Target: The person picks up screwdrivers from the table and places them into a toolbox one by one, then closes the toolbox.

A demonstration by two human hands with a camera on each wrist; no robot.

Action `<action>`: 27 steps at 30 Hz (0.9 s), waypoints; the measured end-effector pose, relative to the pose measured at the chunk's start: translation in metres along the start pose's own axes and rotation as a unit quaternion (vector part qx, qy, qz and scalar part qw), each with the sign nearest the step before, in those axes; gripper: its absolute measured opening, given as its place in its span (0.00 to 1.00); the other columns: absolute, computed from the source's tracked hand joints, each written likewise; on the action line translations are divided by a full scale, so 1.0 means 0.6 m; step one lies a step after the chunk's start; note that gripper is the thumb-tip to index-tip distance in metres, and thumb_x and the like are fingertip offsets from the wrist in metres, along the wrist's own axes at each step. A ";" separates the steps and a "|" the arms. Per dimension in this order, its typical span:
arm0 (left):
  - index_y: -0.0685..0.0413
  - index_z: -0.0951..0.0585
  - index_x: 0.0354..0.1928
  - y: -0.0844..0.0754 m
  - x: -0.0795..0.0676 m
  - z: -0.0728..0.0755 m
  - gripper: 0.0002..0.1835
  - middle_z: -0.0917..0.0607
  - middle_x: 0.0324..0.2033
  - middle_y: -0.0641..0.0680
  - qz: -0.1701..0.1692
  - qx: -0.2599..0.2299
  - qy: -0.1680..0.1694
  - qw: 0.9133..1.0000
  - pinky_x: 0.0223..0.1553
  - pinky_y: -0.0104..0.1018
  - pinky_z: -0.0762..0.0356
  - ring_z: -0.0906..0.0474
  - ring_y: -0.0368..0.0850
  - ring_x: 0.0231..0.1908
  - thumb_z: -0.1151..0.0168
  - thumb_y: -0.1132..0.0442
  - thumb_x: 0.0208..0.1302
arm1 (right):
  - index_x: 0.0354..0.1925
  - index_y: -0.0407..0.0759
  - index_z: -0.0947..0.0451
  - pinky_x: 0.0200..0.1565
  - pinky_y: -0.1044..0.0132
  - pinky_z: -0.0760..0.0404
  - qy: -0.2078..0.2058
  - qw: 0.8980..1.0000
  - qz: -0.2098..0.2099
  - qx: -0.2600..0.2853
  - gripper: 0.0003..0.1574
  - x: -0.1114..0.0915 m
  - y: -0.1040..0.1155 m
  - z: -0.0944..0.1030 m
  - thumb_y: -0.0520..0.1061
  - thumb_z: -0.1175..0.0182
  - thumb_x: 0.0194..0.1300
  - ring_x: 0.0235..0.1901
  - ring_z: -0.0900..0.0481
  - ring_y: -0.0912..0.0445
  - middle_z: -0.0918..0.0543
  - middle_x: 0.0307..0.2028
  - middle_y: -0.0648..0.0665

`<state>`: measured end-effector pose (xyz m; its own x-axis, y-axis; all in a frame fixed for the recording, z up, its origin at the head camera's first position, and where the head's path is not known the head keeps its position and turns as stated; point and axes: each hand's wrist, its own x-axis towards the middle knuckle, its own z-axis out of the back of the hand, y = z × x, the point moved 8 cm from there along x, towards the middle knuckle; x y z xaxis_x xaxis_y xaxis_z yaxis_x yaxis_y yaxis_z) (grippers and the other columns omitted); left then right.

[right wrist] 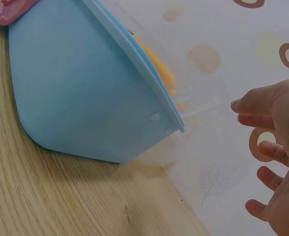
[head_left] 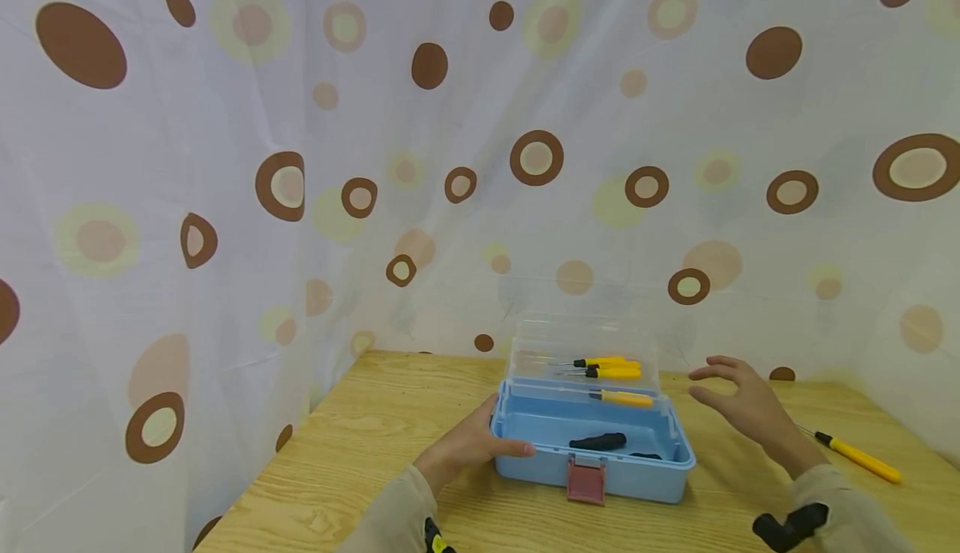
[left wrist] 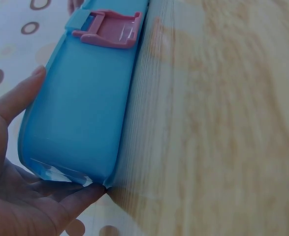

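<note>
Box (head_left: pixel 536 470) (quantity: one) was blue with one pink latch (head_left: pixel 586 485). Left hand (head_left: pixel 471 443) gripped its left end; right hand (head_left: pixel 742 403), fingers parted, held nothing. One screwdriver (head_left: pixel 862 458) lay right.

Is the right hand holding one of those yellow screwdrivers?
No, the right hand is empty, held in the air beside the blue box with its thumb and fingertips apart.
</note>
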<state>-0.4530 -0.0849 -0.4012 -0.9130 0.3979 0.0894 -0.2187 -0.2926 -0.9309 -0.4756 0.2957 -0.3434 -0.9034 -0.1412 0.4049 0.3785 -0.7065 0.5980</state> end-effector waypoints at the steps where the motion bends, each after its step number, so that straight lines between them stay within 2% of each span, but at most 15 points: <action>1: 0.49 0.49 0.82 0.000 0.000 0.000 0.57 0.32 0.72 0.60 0.001 0.000 -0.001 1.000 0.68 0.65 0.39 0.31 0.62 0.66 0.21 0.54 0.59 | 0.59 0.29 0.21 0.58 0.21 0.41 0.001 1.000 0.000 0.001 0.31 -0.001 -0.001 0.002 0.55 0.36 0.74 0.68 0.47 0.20 0.40 0.70 0.22; 11: 0.49 0.49 0.82 -0.004 -0.003 0.000 0.56 0.32 0.72 0.60 0.001 0.011 0.000 1.000 0.68 0.66 0.39 0.32 0.63 0.66 0.22 0.55 0.60 | 0.61 0.28 0.23 0.55 0.22 0.38 0.011 1.000 -0.008 0.010 0.32 -0.010 -0.019 0.017 0.55 0.37 0.75 0.68 0.48 0.21 0.42 0.71 0.22; 17: 0.49 0.49 0.82 -0.006 -0.004 -0.001 0.56 0.32 0.72 0.60 0.001 0.012 -0.002 1.000 0.68 0.67 0.39 0.31 0.62 0.66 0.22 0.56 0.60 | 0.61 0.26 0.24 0.55 0.21 0.40 0.004 1.000 -0.006 0.015 0.31 -0.014 -0.028 0.031 0.52 0.38 0.76 0.68 0.49 0.19 0.42 0.70 0.20; 27: 0.50 0.50 0.82 -0.005 -0.002 0.000 0.57 0.33 0.72 0.60 -0.003 0.004 0.005 1.000 0.68 0.65 0.39 0.32 0.62 0.66 0.22 0.55 0.60 | 0.63 0.25 0.27 0.55 0.18 0.43 0.003 1.000 -0.018 0.025 0.35 -0.017 -0.053 0.048 0.55 0.41 0.78 0.69 0.52 0.18 0.43 0.71 0.19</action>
<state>-0.4513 -0.0843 -0.3984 -0.9085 0.4078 0.0911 -0.2263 -0.2969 -0.9277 -0.4728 0.3396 -0.3467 -0.9181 -0.1210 0.3775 0.3547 -0.6761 0.6458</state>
